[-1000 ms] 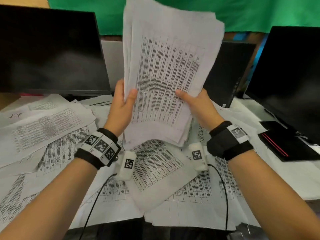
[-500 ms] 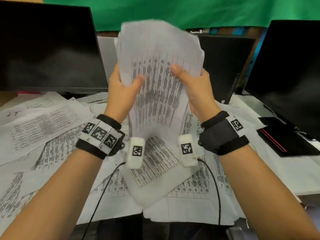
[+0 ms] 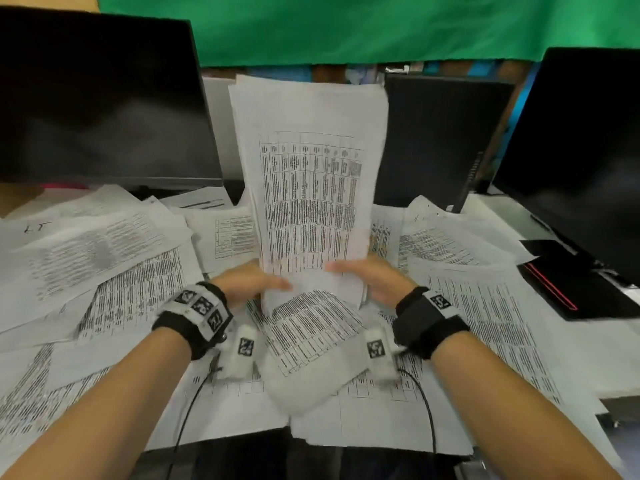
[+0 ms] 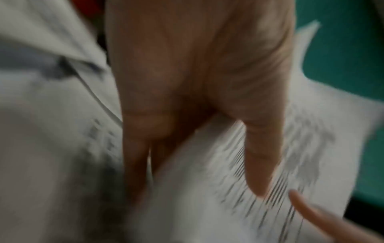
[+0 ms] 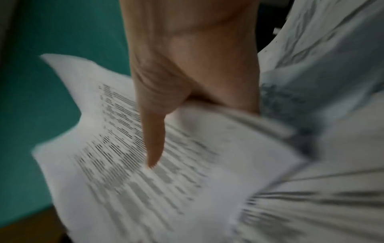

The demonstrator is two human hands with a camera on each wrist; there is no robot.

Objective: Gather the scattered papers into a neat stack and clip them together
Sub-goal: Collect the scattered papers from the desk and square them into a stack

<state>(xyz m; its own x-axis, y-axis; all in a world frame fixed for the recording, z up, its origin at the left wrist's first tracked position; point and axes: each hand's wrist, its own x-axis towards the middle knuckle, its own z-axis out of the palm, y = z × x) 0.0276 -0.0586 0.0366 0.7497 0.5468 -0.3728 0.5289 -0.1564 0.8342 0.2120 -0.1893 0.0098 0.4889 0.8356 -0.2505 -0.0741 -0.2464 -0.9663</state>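
Note:
A thick stack of printed papers (image 3: 308, 188) stands upright on its bottom edge at the middle of the desk. My left hand (image 3: 247, 285) grips its lower left edge, thumb on the front sheet and fingers behind. My right hand (image 3: 372, 278) grips the lower right edge the same way. In the left wrist view my left hand (image 4: 197, 98) pinches the stack (image 4: 239, 164), blurred. The right wrist view shows my right hand (image 5: 187, 74) with its thumb across the front of the stack (image 5: 155, 180). Loose printed sheets (image 3: 114, 271) lie scattered all over the desk. No clip is in view.
A dark monitor (image 3: 100, 98) stands at the back left and another monitor (image 3: 581, 150) at the right. A black computer case (image 3: 436, 140) stands behind the stack. A black device with a red stripe (image 3: 571, 282) lies at the right. Cables (image 3: 187, 417) run under my wrists.
Both hands have brought the stack down from chest height until its bottom edge meets the desk, and they have slid down to its lower edges. The sheets are more evenly lined up.

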